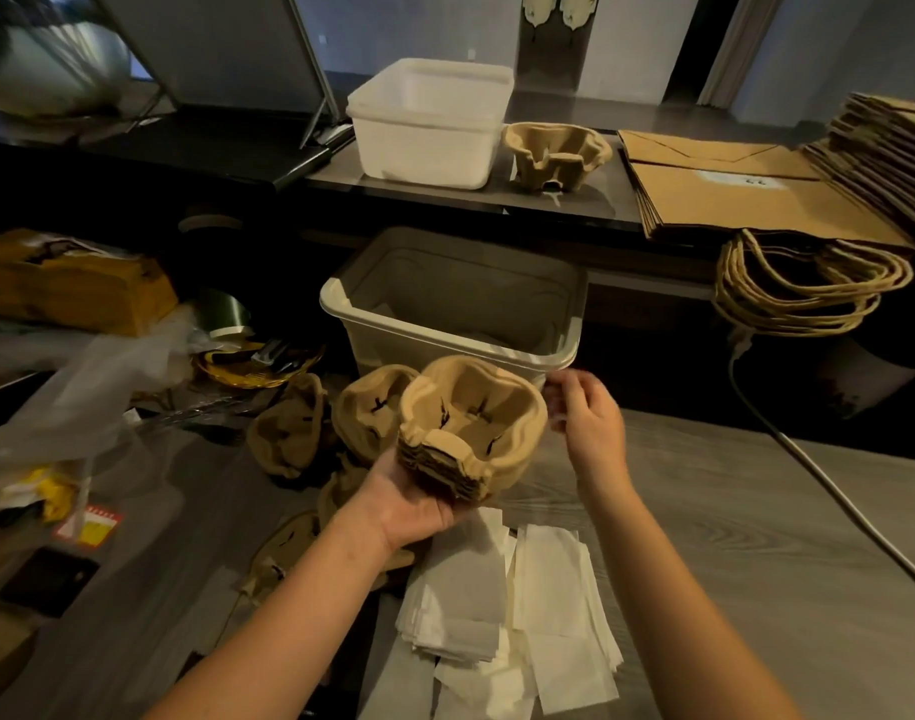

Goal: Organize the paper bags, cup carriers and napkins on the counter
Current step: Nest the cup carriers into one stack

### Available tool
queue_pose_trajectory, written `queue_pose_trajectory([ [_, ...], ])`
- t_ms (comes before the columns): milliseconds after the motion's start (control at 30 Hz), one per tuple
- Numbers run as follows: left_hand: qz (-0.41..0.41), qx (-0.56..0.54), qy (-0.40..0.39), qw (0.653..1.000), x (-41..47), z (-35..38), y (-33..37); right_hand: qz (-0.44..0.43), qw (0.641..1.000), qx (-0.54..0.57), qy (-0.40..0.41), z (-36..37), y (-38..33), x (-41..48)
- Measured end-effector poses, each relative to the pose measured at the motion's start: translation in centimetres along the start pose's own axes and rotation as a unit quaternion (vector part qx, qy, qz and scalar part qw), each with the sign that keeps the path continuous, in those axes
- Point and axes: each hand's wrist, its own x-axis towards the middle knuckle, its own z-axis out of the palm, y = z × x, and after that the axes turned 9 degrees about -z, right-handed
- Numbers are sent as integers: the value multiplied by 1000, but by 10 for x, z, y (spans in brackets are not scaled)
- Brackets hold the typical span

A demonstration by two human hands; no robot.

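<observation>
My left hand (411, 498) grips a nested stack of brown pulp cup carriers (471, 418) from below, raised over the wooden counter (730, 537). My right hand (585, 413) hovers at the stack's right edge with loosely curled fingers, holding nothing. More loose cup carriers (291, 426) lie to the left, some on their sides. White napkins (512, 615) are spread on the counter below my hands. Another cup carrier (554, 155) sits on the raised shelf. Flat brown paper bags (746, 194) are stacked at the right of that shelf, their twine handles (808, 288) hanging over its edge.
A clear plastic bin (559, 345) stands behind the carriers, with a white tub (429, 127) on the shelf above. Clutter of plastic wrap (81, 387), a yellow box (70, 283) and gold plates (252, 363) fills the left. A white cable (808, 459) crosses the right.
</observation>
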Motion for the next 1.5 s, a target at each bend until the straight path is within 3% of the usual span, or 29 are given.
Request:
queue_pose_trajectory([
  [67, 12, 6, -12, 1000, -6, 1, 6, 14, 997, -68, -20, -1, 15, -9],
  [133, 25, 7, -22, 999, -12, 3, 13, -18, 977, -180, -112, 4, 25, -24],
  [267, 37, 2, -41, 998, -22, -1, 24, -176, 880, -363, -252, 18, 30, -54],
  [333, 43, 3, -44, 998, -28, -2, 27, -234, 841, -400, -280, 31, 21, -65],
  [467, 54, 1, -52, 997, -38, 2, 27, -301, 795, -460, -255, 56, 15, -71],
  [533, 51, -8, -52, 997, -40, 2, 27, -242, 790, -489, -280, 65, 13, -70],
  [700, 50, -7, -48, 998, -42, 2, 25, -170, 727, -573, -337, 76, 21, -64],
  [900, 40, 4, -38, 998, -40, 3, 27, -186, 766, -546, -284, 82, 21, -66],
  [1000, 39, 9, -30, 999, -40, 7, 27, -164, 781, -524, -296, 82, 19, -65],
  [1200, 36, 17, -41, 998, -30, 4, 28, -68, 898, -301, -314, 82, 14, -69],
  [1300, 41, 28, -53, 997, -30, 4, 28, 42, 940, -133, -310, 72, 8, -67],
  [1367, 47, 34, -63, 996, -32, 5, 28, 113, 944, -59, -303, 60, 0, -63],
  [1500, 55, 41, -68, 995, -39, 5, 30, 112, 921, -77, -364, 29, -21, -44],
])
